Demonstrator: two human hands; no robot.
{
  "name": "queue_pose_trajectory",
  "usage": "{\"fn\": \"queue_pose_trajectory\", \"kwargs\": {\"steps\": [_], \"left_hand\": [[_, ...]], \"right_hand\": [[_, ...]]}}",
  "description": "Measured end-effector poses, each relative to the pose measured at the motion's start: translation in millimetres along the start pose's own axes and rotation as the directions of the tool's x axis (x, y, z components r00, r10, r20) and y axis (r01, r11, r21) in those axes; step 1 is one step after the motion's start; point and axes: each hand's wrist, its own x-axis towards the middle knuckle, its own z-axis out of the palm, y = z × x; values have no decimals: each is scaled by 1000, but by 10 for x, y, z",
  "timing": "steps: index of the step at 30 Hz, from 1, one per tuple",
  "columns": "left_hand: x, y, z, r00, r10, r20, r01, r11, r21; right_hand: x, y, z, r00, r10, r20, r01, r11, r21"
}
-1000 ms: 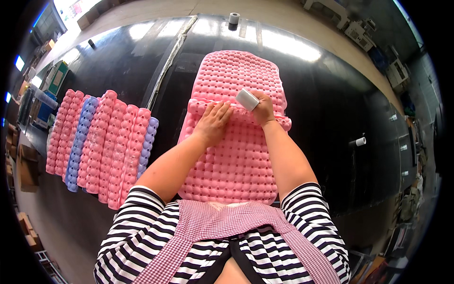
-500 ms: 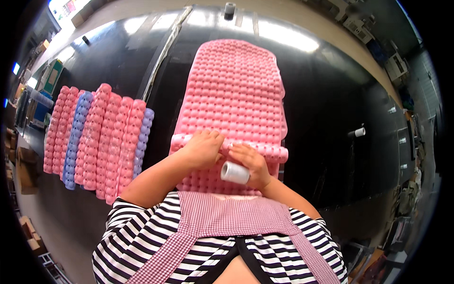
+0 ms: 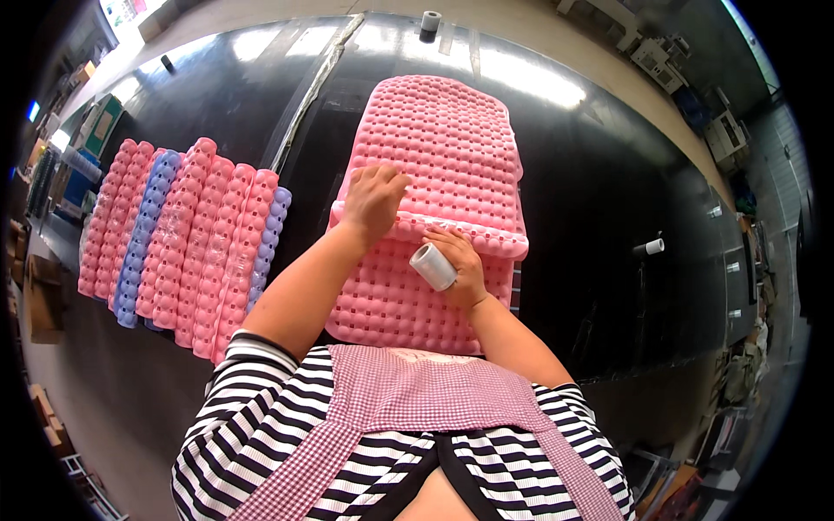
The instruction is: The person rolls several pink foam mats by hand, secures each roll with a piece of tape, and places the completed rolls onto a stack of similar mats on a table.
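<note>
Far to the left on the black counter [image 3: 608, 191] lies a row of rolled bumpy mats [image 3: 178, 239], mostly pink with two bluish ones among them, packed side by side and wrapped in clear film. Just right of the row, a thin pale strip [image 3: 304, 95] runs away across the counter.

In the middle, straight ahead of the person in the striped top and checked apron, a big pink mat [image 3: 434, 165] of raised nubs lies flat, with a fold or roll across it near the hands. The left hand [image 3: 375, 198] rests palm down on that fold, fingers spread and loose, gripping nothing. Just right of it the right hand [image 3: 458, 267] lies on the nearer part of the mat, fingers curled round a small roll of clear tape [image 3: 433, 266].

Further right, a small white roll [image 3: 650, 247] stands alone on the counter, well apart from the mat. Another roll [image 3: 430, 21] sits at the far edge.
</note>
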Motion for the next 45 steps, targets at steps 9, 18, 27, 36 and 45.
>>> {"fn": "queue_pose_trajectory", "kwargs": {"steps": [9,18,27,36,45], "left_hand": [[-367,49,269,980,152,130,-170,975,143],[356,-239,609,962,63,265,-104,984,143],[611,-15,147,765,-205,611,186,978,96],[-793,-592,-1975,859,-402,-316,485,837,253],[-1874,-1612,-2720,552,-714,-430,805,321,499]], "right_hand": [[854,622,-95,885,449,120,-414,645,642],[750,444,-85,996,77,-45,-67,977,202],[-731,-66,-632,650,703,287,-681,372,631],[-2244,608,-1939,323,935,-148,-897,353,267],[-2444,781,-1797,285,918,-275,-892,359,274]]}}
